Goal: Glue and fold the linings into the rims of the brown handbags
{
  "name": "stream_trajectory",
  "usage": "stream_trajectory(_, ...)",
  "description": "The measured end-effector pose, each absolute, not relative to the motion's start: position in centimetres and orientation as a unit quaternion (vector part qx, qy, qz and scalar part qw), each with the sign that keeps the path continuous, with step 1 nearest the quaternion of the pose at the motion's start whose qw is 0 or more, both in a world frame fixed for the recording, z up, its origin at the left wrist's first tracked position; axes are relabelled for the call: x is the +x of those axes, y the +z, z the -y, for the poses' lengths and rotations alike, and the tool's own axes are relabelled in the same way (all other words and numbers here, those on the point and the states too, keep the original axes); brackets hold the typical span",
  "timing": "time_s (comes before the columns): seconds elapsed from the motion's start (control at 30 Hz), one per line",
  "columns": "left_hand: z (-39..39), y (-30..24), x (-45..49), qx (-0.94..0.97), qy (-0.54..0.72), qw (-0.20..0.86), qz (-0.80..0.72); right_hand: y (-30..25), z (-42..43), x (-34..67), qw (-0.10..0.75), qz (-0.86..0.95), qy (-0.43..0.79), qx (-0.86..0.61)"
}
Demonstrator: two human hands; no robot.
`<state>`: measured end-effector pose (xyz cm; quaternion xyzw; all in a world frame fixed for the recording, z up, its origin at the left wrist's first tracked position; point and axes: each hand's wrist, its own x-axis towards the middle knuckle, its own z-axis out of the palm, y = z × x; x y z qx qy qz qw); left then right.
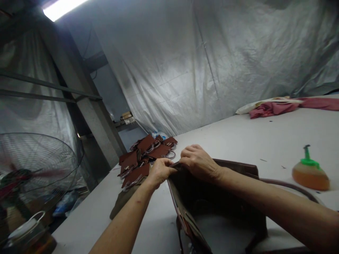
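Note:
A dark brown handbag (203,197) lies on the white table right in front of me, its open inside turned toward me. At the far corner of its edge, my left hand (160,173) pinches the material between thumb and fingers. Close beside it, my right hand (199,163) is curled over the same edge, its fingertips partly hidden. A brown handle (291,185) curves out on the right of the bag. Some olive-dark cloth (123,199) lies beyond my left forearm.
Several brown bags (140,155) are heaped at the table's far left. A squeeze bottle of amber liquid (311,174) stands on the right, with pink cloth (275,108) behind. At left are a fan (34,173) and a lidded jar (29,236).

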<state>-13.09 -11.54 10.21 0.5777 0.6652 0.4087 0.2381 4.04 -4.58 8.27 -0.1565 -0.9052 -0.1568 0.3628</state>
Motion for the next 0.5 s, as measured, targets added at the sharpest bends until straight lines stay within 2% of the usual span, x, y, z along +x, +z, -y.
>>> stream_trajectory(0.23, 11.2, 9.7, -13.3, 0.582, 0.414, 0.23, -0.661, 7.5, 4.0, 3.8, 0.4, 0.883, -0.195, -0.149)
stream_trajectory(0.5, 11.0, 9.5, -13.5, 0.586, 0.412, 0.226, -0.66, 7.6, 2.9, 3.1, 0.435, 0.888, -0.1, -0.11)
